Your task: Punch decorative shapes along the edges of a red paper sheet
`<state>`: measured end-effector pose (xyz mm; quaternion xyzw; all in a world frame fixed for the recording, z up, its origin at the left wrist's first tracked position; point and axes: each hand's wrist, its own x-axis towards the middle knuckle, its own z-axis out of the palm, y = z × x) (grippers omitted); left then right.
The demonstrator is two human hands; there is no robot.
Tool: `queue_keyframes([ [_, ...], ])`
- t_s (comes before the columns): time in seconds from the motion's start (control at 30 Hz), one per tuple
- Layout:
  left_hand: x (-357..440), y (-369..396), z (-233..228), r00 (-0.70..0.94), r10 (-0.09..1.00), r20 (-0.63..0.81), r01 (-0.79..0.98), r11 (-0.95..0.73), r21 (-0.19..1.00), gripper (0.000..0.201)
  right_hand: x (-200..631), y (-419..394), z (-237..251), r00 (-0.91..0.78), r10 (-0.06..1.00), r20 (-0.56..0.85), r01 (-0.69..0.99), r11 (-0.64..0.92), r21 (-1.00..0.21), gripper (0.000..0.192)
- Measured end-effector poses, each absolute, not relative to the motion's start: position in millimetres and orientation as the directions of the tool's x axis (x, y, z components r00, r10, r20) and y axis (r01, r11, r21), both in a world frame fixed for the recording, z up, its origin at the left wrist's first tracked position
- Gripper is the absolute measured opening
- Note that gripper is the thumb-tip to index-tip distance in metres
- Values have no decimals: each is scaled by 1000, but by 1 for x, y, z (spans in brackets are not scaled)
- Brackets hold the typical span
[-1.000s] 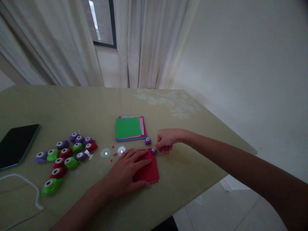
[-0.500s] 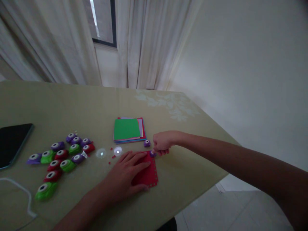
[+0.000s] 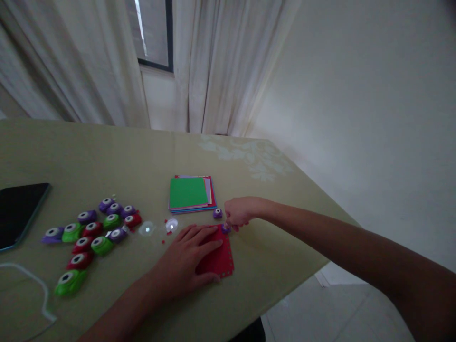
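Observation:
A red sheet of paper (image 3: 217, 259) lies near the front edge of the table, with a row of small punched holes along its right and lower edges. My left hand (image 3: 194, 256) rests flat on it, fingers spread. At its upper right corner, my right hand (image 3: 237, 213) is closed on a small purple craft punch (image 3: 225, 228), which sits over the paper's edge and is partly hidden by the fingers. Just above stands another purple craft punch (image 3: 217, 213). Small red paper bits (image 3: 163, 242) are scattered left of my left hand.
Several purple, green and red craft punches (image 3: 93, 229) stand in a group on the left. A stack of coloured paper (image 3: 187, 193) lies beyond my hands. A dark tablet (image 3: 21, 213) and a white cable (image 3: 44, 294) are at the far left of the table (image 3: 124, 156).
My right hand still grips the purple punch at the paper's corner, its fist slightly lower and further left. My left hand stays flat on the sheet. The view has shifted slightly.

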<state>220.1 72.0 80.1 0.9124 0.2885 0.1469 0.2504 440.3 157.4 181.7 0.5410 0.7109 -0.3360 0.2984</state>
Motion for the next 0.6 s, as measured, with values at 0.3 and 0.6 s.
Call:
queue_keyframes([
  [0.3,219,72,82,793,594,135,458,-728,511,68,488,139,157,-291,681,-672,917,-1,-398,57],
  [0.6,219,71,83,789,603,115,471,-715,516,70,515,99,96,-139,981,-132,524,-40,-851,49],
])
